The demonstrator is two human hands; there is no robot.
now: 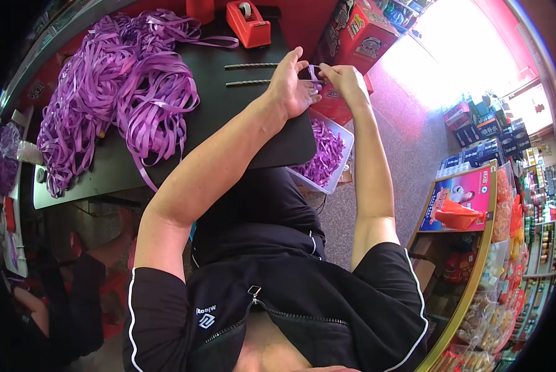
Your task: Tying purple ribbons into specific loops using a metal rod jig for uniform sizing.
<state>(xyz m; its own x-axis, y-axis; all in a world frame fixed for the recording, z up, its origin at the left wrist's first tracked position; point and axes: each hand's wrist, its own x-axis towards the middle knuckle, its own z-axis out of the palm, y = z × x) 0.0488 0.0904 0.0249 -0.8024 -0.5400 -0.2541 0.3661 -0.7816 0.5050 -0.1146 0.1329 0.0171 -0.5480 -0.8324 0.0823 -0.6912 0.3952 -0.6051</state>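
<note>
Over the far right corner of the black table, my left hand (290, 87) has its thumb and fingers apart. Two thin, twisted metal rods (247, 83) run beneath it, roughly parallel. Close to its fingertips, a short purple ribbon (312, 73) lies across the rods' right ends. My right hand (347, 82) pinches at this ribbon, just past the table edge; its fingertips partly hide the grip. A large tangled heap of purple ribbon (92, 87) covers the table's left side, with one strand trailing toward the back.
A red tape dispenser (248, 25) sits at the table's back. Below the corner stands a white bin (340, 170) of short purple ribbon pieces. Red cartons (371, 37) are behind my right hand. A display case (457, 204) and stocked shelves line the right. Another person's legs (79, 297) show lower left.
</note>
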